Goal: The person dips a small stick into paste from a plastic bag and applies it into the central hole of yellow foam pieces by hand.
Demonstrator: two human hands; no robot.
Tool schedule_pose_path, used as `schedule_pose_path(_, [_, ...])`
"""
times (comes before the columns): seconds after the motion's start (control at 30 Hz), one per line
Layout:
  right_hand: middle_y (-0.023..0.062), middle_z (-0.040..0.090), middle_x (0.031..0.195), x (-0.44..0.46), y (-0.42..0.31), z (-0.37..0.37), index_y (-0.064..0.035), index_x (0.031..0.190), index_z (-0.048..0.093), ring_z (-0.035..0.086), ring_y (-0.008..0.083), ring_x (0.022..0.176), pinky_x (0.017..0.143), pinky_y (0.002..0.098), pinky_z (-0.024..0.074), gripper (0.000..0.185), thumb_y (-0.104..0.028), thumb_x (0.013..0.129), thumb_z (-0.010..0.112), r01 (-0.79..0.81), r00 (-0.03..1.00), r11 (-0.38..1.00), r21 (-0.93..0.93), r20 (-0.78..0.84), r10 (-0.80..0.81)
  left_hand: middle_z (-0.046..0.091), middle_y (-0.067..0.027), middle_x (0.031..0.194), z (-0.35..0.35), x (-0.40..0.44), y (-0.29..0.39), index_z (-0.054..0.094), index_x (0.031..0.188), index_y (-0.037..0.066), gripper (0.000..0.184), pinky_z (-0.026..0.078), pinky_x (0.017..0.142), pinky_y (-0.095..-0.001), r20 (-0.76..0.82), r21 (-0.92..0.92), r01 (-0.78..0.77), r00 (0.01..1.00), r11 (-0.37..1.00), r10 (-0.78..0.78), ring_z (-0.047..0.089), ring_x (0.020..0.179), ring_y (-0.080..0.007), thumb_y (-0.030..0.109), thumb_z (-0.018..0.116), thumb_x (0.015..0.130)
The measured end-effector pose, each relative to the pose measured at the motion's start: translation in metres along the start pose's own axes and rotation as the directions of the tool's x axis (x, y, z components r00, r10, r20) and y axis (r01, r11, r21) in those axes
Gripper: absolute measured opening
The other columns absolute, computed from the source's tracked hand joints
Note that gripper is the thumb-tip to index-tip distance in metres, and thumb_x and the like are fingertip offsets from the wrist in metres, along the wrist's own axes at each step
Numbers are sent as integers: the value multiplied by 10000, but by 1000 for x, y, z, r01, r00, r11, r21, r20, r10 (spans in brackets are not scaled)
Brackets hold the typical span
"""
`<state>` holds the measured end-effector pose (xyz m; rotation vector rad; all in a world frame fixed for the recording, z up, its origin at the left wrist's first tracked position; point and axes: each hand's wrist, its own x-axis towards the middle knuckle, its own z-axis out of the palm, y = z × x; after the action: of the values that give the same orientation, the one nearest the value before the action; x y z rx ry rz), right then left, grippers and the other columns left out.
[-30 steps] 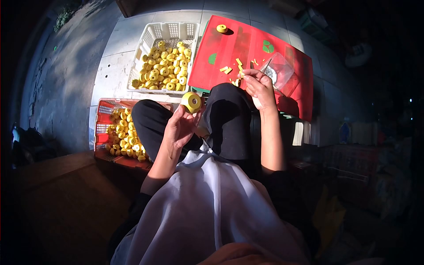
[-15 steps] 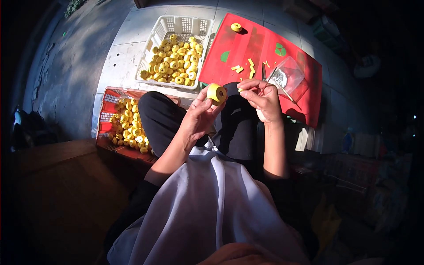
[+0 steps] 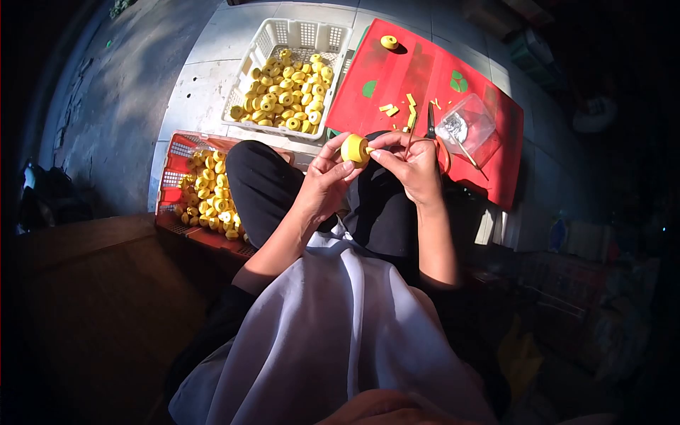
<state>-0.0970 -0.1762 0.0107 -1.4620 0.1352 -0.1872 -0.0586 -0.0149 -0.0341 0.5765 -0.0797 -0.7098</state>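
My left hand (image 3: pixel 324 180) is closed around a yellow round part (image 3: pixel 352 149) with a dark hole in its side, holding it above my lap. My right hand (image 3: pixel 416 170) pinches a small yellow strip (image 3: pixel 369 150) between thumb and fingers. The strip's end is at the hole; how deep it sits I cannot tell. Beyond my right hand, more yellow strips (image 3: pixel 411 110) lie on a red board (image 3: pixel 397 67). Scissors (image 3: pixel 431 120) with orange handles lie there too, partly hidden by that hand.
A white crate (image 3: pixel 234 99) full of yellow round parts stands ahead, and a red crate (image 3: pixel 170 173) of them sits at left. On the board are a clear container (image 3: pixel 476 117) with whitish stuff, a thin stick (image 3: pixel 467 152) and a single yellow part (image 3: pixel 389 42).
My right hand has moved left, bringing the small yellow strip to the round part's hole. My left hand has turned the part so its hole faces right. The view has shifted slightly.
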Motion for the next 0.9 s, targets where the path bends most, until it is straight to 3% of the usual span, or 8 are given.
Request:
schedule_pose_path(0.03, [-11,629,733,0,1,1,18,855,666,444,-39,543,461,128,304,72,31,786,648,30,999,999,-19,-11,-30,544,-73,1163,0,0,0,410,1296,49,567,448,960,-305,-2,3,-3,1000,1000,3,552,1076,-164,74,680,798])
schedule_pose_path(0.23, [-33,613,719,1,4,2,9,828,671,380,-51,513,437,140,249,73,47,777,635,77,997,991,-107,-11,-79,543,-76,1163,-2,1,-1,417,1291,45,553,454,955,-314,5,14,-25,1000,1000,24,549,1081,-169,49,668,799])
schedule_pose_path(0.33, [-15,615,719,1,4,3,27,828,661,457,-22,532,461,153,345,78,63,771,623,116,993,966,-229,-5,-121,543,-81,1163,-3,0,-1,420,1288,42,549,447,964,-327,2,30,-35,999,999,35,546,1088,-178,35,663,795])
schedule_pose_path(0.43, [67,634,859,-6,-14,13,52,885,640,589,80,813,730,195,470,130,105,769,614,106,994,974,-200,4,-107,542,-86,1164,1,-1,-1,420,1286,40,554,440,970,-338,7,57,-58,998,997,57,545,1089,-188,22,661,788])
schedule_pose_path(0.57, [70,636,854,-9,-14,20,48,930,612,613,94,811,719,211,486,166,92,771,620,196,975,927,-320,-34,-218,547,-85,1162,1,-3,1,427,1267,41,533,424,967,-322,16,104,-67,998,992,65,532,1099,-177,-21,647,786])
schedule_pose_path(0.73, [99,648,869,-15,-25,25,52,951,593,649,128,822,689,236,516,167,78,787,613,285,936,644,-710,61,-347,545,-86,1159,2,-3,1,414,1283,43,540,448,940,-315,38,126,-76,997,989,71,528,1110,-182,-37,631,794])
schedule_pose_path(0.83, [108,653,868,-17,-29,25,55,957,590,653,136,822,677,242,521,160,76,799,604,333,918,528,-781,141,-371,541,-101,1174,6,-6,6,393,1309,56,536,472,919,-325,43,61,-22,999,998,19,550,1090,-207,-13,599,818])
schedule_pose_path(0.9, [149,650,802,-10,-21,22,-5,908,600,659,267,680,531,317,492,135,19,776,611,387,898,710,-588,66,-435,540,-114,1180,2,-4,9,367,1334,71,540,487,907,-339,37,-6,47,998,999,-46,571,1068,-230,5,569,837])
